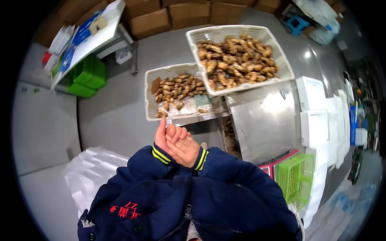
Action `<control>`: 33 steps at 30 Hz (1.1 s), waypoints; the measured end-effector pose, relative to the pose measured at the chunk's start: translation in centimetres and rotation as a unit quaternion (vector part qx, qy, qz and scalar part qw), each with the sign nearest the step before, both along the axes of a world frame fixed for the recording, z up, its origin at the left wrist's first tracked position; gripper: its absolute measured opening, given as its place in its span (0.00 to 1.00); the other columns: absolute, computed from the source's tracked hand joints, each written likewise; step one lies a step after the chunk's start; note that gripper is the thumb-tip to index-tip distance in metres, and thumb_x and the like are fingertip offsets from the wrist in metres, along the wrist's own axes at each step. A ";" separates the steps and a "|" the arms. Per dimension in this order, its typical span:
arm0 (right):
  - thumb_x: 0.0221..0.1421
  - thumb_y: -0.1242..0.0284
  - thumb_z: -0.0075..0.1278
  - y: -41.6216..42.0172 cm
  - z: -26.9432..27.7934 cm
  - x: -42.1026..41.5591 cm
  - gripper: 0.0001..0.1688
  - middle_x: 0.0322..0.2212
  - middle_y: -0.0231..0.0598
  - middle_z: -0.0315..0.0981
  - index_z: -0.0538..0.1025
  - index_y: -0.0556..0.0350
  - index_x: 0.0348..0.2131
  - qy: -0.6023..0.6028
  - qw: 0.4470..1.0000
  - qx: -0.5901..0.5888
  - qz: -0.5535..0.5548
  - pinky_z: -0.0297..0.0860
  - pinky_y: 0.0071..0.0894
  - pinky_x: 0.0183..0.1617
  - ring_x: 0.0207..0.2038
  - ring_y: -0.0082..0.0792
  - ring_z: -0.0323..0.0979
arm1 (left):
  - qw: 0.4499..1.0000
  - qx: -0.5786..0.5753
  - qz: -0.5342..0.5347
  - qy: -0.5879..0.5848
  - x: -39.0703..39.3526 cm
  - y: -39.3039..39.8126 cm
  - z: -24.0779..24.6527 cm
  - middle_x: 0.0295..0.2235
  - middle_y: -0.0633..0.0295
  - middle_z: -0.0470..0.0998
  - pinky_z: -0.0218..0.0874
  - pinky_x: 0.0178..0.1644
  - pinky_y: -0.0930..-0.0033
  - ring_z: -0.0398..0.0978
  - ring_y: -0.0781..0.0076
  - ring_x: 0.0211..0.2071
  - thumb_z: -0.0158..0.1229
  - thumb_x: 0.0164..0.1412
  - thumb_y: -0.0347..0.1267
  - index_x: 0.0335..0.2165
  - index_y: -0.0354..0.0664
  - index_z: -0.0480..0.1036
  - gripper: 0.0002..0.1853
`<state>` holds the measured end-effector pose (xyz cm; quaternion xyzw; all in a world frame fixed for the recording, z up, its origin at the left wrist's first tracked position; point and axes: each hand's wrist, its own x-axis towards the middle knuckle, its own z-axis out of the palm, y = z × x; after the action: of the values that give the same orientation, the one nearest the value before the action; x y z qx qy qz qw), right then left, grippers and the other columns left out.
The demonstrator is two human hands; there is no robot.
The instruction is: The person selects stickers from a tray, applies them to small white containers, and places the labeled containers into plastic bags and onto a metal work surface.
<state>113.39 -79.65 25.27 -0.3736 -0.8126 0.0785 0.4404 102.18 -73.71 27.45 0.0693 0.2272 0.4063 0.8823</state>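
My left hand and my right hand are pressed together in front of my chest. The left thumb points up, and the left fingers curl over the fingers of my right hand. No object shows between them; the palms are hidden. Just beyond my fingertips is a shallow white plastic crate with small brown mushrooms, likely matsutake, lying mostly toward its far side on a bubble-wrap liner. A second white crate, farther off to the right, is heaped with larger mushrooms and overlaps the first one's corner.
A stainless steel table lies to my right, with white foam boxes along its far side and a green basket nearer me. White plastic sheeting is at my left. Cardboard boxes line the back; a white table stands back left.
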 end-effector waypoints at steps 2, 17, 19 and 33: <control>0.47 0.69 0.49 2.1 0.0 -3.1 0.27 0.45 0.49 0.70 0.71 0.69 0.45 0.002 0.999 0.006 0.052 0.56 0.42 0.58 0.51 0.43 0.66 | 0.998 0.034 0.046 -0.001 -3.2 1.1 1.2 0.06 0.66 0.54 0.62 0.42 0.60 0.59 0.68 0.20 0.28 0.66 0.51 0.07 0.48 0.51 0.34; 0.50 0.70 0.45 18.3 0.7 -35.8 0.20 0.41 0.42 0.70 0.71 0.64 0.42 -0.024 0.948 0.098 0.301 0.59 0.33 0.53 0.46 0.34 0.69 | 0.962 0.113 0.241 -0.061 -37.4 11.4 3.2 0.04 0.66 0.56 0.58 0.39 0.63 0.59 0.68 0.19 0.23 0.67 0.49 0.07 0.49 0.51 0.34; 0.50 0.71 0.45 20.5 2.0 -39.7 0.20 0.41 0.45 0.70 0.72 0.65 0.42 -0.020 0.935 0.116 0.334 0.59 0.35 0.53 0.46 0.36 0.69 | 0.956 0.141 0.246 -0.075 -41.6 12.8 3.3 0.05 0.65 0.58 0.58 0.42 0.64 0.60 0.68 0.19 0.21 0.67 0.48 0.07 0.48 0.53 0.34; 0.46 0.75 0.54 41.0 2.5 -49.6 0.18 0.37 0.46 0.74 0.73 0.65 0.39 0.058 0.915 0.045 0.397 0.70 0.30 0.41 0.39 0.37 0.74 | 0.990 0.094 0.100 -0.044 -53.9 33.2 0.1 0.03 0.69 0.49 0.57 0.36 0.68 0.55 0.73 0.11 0.23 0.68 0.46 0.07 0.48 0.54 0.34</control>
<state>63.81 -38.63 27.81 0.0055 -0.8699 0.2314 0.4356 48.33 -40.55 27.58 0.1107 0.1553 0.5150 0.8357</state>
